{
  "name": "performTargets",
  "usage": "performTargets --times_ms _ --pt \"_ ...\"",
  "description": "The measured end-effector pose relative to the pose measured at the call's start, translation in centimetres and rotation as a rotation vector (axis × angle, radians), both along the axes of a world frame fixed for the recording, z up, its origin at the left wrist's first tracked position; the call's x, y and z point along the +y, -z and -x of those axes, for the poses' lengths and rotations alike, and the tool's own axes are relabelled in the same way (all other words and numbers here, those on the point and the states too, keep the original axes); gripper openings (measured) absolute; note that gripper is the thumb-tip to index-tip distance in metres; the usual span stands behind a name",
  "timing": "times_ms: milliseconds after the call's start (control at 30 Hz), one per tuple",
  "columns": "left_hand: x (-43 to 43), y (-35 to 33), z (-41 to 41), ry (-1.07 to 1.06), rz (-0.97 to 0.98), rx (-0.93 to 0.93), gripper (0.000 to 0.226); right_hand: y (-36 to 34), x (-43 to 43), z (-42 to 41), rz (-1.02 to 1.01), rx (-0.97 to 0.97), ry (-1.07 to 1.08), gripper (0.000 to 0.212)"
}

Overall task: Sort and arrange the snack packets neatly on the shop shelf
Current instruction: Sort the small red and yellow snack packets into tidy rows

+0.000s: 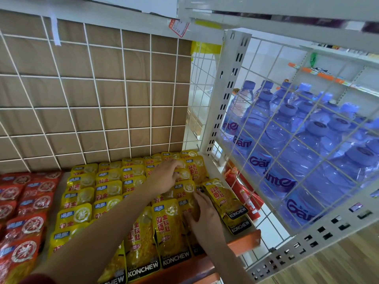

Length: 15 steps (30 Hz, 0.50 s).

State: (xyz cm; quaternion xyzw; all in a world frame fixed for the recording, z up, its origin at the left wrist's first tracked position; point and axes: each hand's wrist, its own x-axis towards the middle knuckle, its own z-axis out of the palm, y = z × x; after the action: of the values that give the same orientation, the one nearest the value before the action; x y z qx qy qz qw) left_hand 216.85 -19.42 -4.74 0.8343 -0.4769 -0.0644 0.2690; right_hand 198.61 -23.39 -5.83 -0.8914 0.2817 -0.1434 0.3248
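Both hands work the yellow snack packets at the right end of the shelf.
Left hand bends its fingers over a back-row packet, grip unclear. Right hand, the nearer one, lies flat and spread just left of the skewed packet, which slants toward lower right beside the wire side panel. There is little spare room.

yellow snack packets, red packets, blue bottles

- Glossy yellow plastic snack packets lie in rows; left hand on them at 12 o'clock, grip unclear.
- Right hand lies flat at 4 o'clock.
- Red plastic packets at 9 o'clock.
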Motion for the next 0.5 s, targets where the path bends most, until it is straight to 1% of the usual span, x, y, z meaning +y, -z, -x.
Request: performTargets --times_ms 500 --pt "0.75 -0.21 -1.06 -0.018 0.024 0.096 0.033 -0.05 0.04 0.05 -0.005 -0.001 0.004 0.059"
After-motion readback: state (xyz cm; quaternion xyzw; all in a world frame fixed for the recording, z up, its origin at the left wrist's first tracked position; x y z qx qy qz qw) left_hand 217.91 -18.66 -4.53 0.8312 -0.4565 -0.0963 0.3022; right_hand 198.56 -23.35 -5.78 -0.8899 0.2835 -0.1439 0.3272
